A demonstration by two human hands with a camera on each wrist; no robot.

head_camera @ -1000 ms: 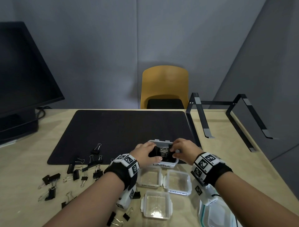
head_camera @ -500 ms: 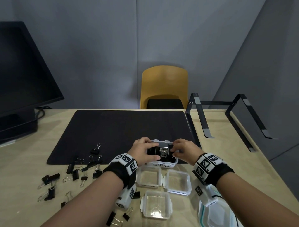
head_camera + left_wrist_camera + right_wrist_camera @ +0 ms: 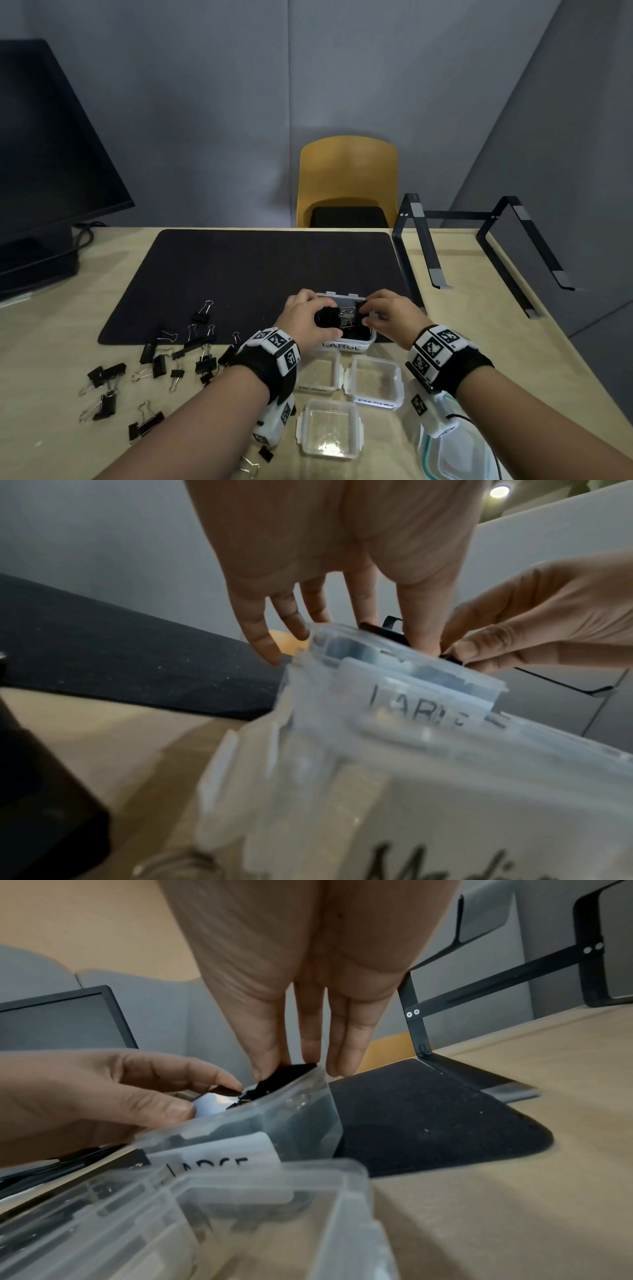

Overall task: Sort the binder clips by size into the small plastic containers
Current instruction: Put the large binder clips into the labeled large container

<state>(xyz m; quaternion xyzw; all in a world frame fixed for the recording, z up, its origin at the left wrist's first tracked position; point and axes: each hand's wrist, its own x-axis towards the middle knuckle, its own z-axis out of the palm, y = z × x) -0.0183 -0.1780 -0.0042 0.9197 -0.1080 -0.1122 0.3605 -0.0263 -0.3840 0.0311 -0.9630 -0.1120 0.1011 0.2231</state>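
Observation:
A small clear container labelled LARGE stands at the black mat's near edge, with black binder clips inside. Both hands are over it. My left hand curls thumb and fingers round a large black clip at the container's left side. My right hand pinches another black clip at its right rim. The wrist views show the container with fingertips at its top. Three more clear containers look empty. Several loose clips lie to the left.
A black mat covers the table's middle. A monitor stands far left, a black metal stand at the right, a yellow chair behind. A bigger clear container sits at the near right edge.
My left hand has shifted a little forward over the LARGE container. The right hand has stayed at its right rim.

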